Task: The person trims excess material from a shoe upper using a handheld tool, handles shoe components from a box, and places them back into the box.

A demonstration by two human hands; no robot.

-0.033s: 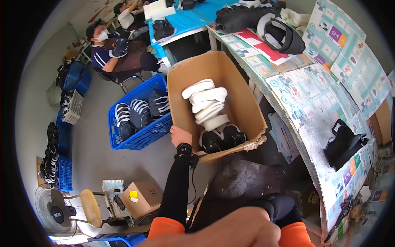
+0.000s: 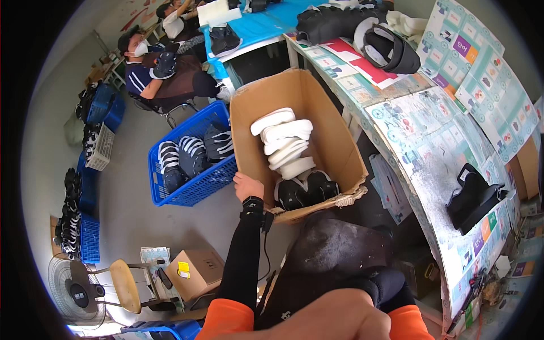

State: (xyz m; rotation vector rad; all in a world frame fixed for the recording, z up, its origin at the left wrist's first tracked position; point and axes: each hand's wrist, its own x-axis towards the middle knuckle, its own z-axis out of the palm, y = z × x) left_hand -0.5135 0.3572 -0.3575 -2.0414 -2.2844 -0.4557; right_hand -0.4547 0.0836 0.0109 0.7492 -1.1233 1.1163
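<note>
My left hand [image 2: 248,187] grips the left side of a large open cardboard box [image 2: 331,133], its fingers curled at the edge. Inside the box lies a leaning row of white foam shoe insoles or soles [image 2: 287,141]. Below them, at the near end, sit dark padded pieces that look like shoes [image 2: 306,190]. My right hand [image 2: 334,314] is large and close at the lower edge, in front of my body. Its fingers are hidden, so whether it holds anything does not show.
Left of the box stands a blue plastic basket [image 2: 195,181] with black-and-white shoes. A patterned workbench [image 2: 419,141] runs along the right, with a black strap-like piece [image 2: 473,198] on it. A seated person [image 2: 147,79] works at the far left. A fan [image 2: 79,292] and chair [image 2: 124,286] stand lower left.
My right hand has shifted very slightly downward at the lower edge. My left hand stays on the box, and the insoles have not moved.
</note>
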